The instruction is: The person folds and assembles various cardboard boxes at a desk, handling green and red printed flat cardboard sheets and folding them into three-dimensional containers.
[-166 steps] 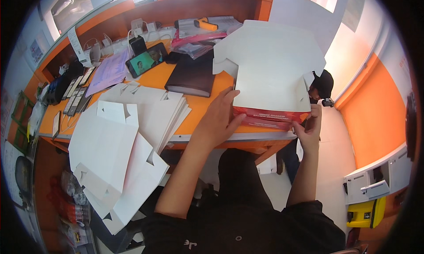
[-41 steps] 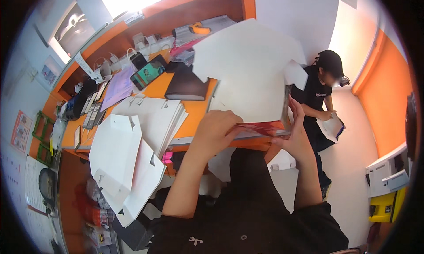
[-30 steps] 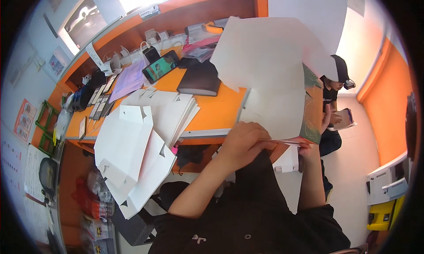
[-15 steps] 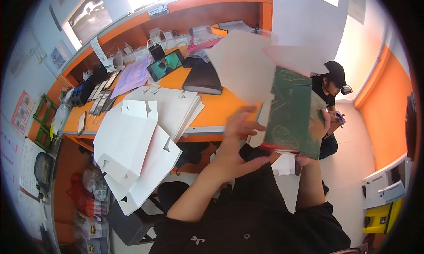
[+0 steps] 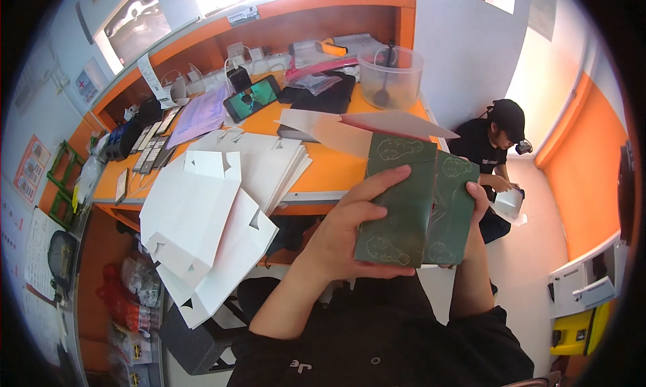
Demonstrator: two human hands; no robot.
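Note:
Between my two hands is a dark green cardboard box (image 5: 398, 215) with pale line drawings on its sides, held up over my lap. Its flaps (image 5: 336, 130) stand open at the top and show a pale inner face. My left hand (image 5: 356, 229) grips the left side, thumb and fingers spread over the green panel. My right hand (image 5: 476, 208) holds the right side; only some of its fingers show past the edge. To the left, flat white cardboard blanks (image 5: 195, 219) with cut tabs lie stacked, overhanging the table's front edge.
On the orange table (image 5: 323, 168) are a phone with a lit screen (image 5: 252, 99), a clear plastic tub (image 5: 390, 77) with a dark ladle-like utensil, purple papers (image 5: 200, 114) and chargers. At the right, a person in a black cap (image 5: 501, 121) sits low, handling something white.
The box has turned so two side panels face me, and its flaps have swung lower. My left hand has come from beside the box onto it. The co-worker now handles a white piece.

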